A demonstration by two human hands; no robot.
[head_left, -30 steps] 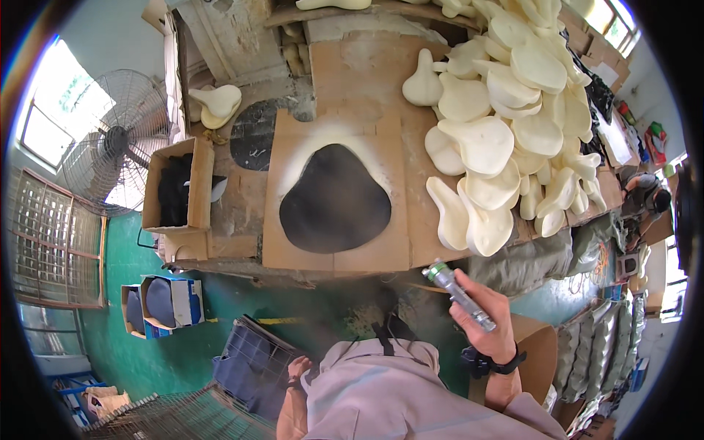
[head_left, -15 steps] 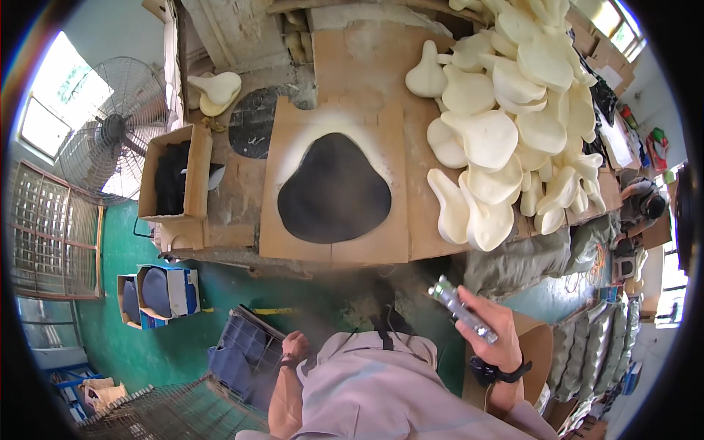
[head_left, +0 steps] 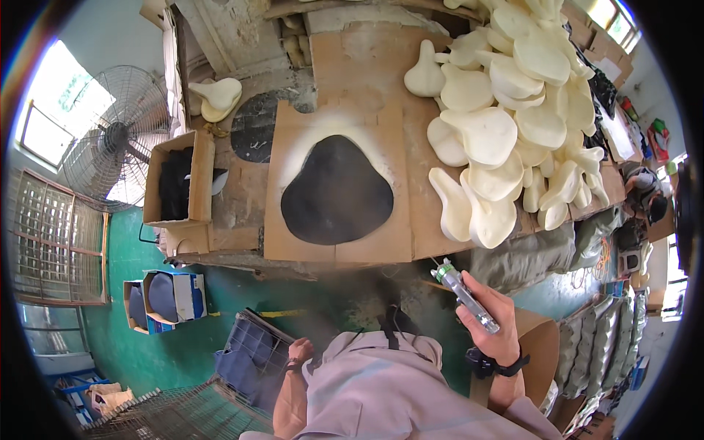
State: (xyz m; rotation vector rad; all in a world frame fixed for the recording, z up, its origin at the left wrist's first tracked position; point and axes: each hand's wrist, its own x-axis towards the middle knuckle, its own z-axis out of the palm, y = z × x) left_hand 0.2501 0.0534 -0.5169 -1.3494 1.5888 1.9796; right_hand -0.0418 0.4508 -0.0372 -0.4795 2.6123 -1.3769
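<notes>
My right hand (head_left: 490, 317) is closed around a silver spray gun (head_left: 468, 299) with a green ring near its front end. I hold it off the table's near edge, pointing up and to the left. My left hand (head_left: 299, 350) hangs low beside my waist, its fingers curled in, with nothing visible in them. In front of me a black, rounded-triangular sheet (head_left: 337, 192) lies flat on a piece of cardboard (head_left: 293, 246). Pale overspray whitens the cardboard around the sheet's upper edge. Neither hand touches the sheet.
Cream foam bicycle seat pads (head_left: 488, 139) are heaped on the table's right. On the left are an open carton (head_left: 198, 180) with black pieces and a pair of pads (head_left: 218, 95). A large fan (head_left: 117, 136) stands beyond. Another person (head_left: 645, 194) is at the far right.
My right hand has lifted the spray gun slightly toward the table. The whole view has shifted a little. The black sheet and the foam pads have not moved on the table.
</notes>
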